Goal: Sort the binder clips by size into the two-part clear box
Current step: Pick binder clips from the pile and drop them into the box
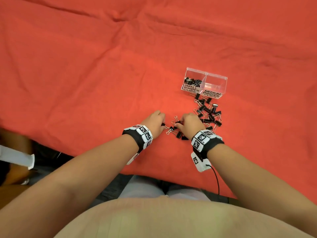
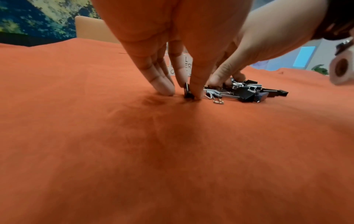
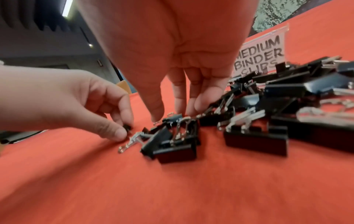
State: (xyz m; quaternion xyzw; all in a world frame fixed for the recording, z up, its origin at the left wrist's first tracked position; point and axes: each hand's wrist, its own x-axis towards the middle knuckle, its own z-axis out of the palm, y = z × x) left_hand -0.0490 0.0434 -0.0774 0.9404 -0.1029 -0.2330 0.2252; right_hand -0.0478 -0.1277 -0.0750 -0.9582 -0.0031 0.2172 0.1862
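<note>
An orange-red cloth (image 1: 85, 69), creased in places, is covering the table. The left hand (image 1: 154, 120) is pinching a small black clip (image 2: 188, 93) against the cloth. The right hand (image 1: 190, 123) is reaching into the loose clips (image 1: 208, 112) with fingers curled, apparently touching one. The clear box (image 1: 215, 78) is standing beyond the pile, small clips lying in its left part. A blue-green mural (image 2: 38, 16) is showing behind.
</note>
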